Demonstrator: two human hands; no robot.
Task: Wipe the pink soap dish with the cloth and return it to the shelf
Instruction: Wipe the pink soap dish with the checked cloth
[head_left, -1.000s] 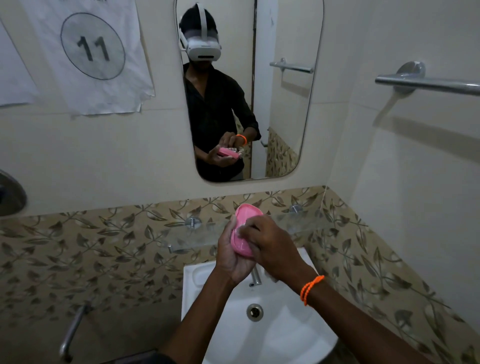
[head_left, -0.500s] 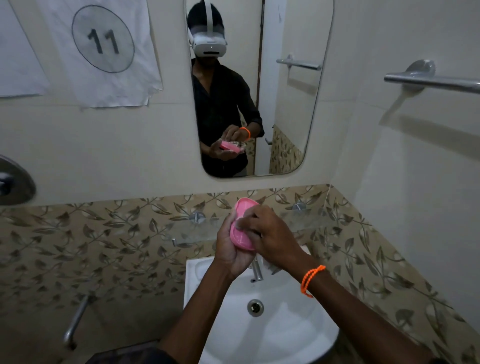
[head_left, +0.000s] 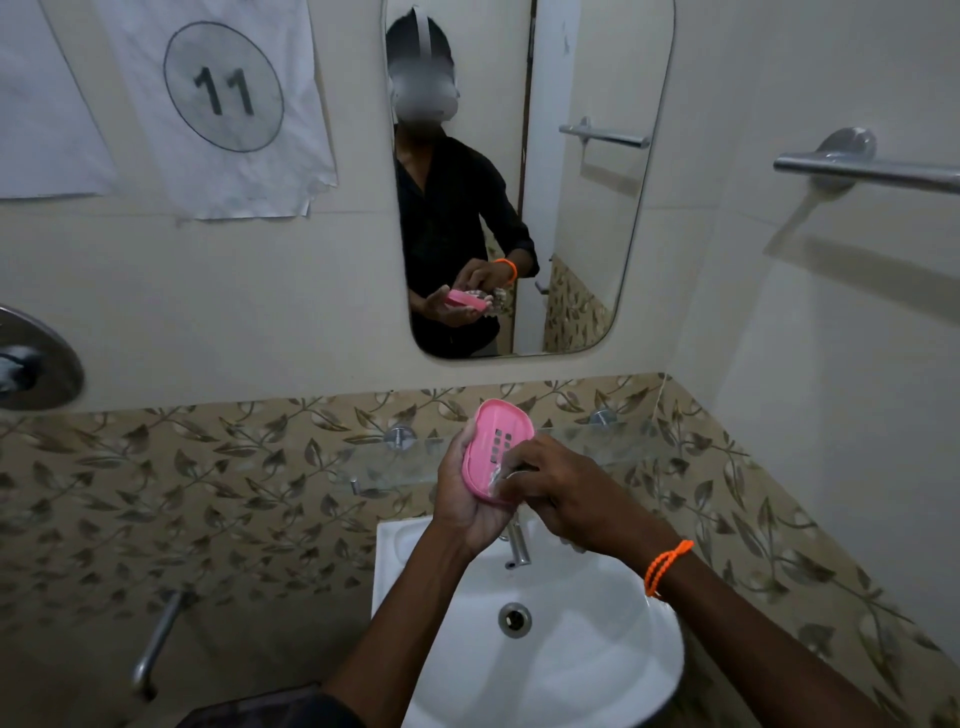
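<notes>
- The wiping step is in hand: the left hand (head_left: 465, 501) cups the pink soap dish (head_left: 493, 449) from below, tilted up over the sink (head_left: 597, 670).
- The right hand (head_left: 566, 499) pinches the cloth (head_left: 497, 474) against the dish's slotted face.
- Next, I judge, the dish goes level onto the glass shelf (head_left: 587, 441) just behind.
</notes>
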